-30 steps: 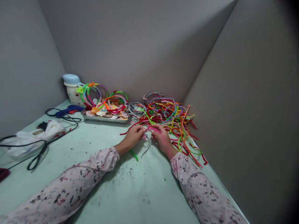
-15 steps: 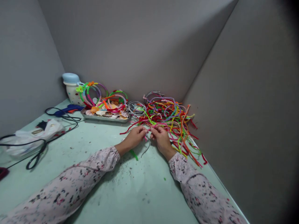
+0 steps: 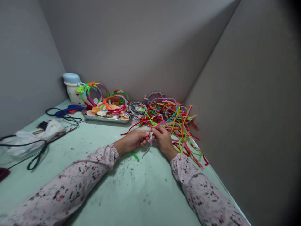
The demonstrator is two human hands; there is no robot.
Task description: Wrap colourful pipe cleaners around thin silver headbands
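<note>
My left hand (image 3: 136, 139) and my right hand (image 3: 163, 138) meet over the table, fingertips pinched. Between them runs a pink pipe cleaner (image 3: 150, 133), and both hands grip it. A pink section of it hangs just below the fingers, around a thin grey wire (image 3: 147, 151) whose free end curves down toward the tabletop. The wire's upper part is hidden by my fingers. Close by my left wrist lies a short green pipe cleaner piece (image 3: 134, 156).
Behind my right hand spreads a tangled pile of coloured pipe cleaners (image 3: 174, 113), beside coiled grey wire (image 3: 137, 109). Decorated hoops (image 3: 117, 110) rest on a metal tray (image 3: 105, 119) of shells. Farther left are a blue-lidded jar (image 3: 74, 94), a blue glue gun (image 3: 69, 110), black cable (image 3: 44, 147) and a plastic bag (image 3: 30, 138).
My left hand has turned and shifted slightly down and left. More of the pink section around the grey wire now shows below the fingers. My right hand has barely moved.
</note>
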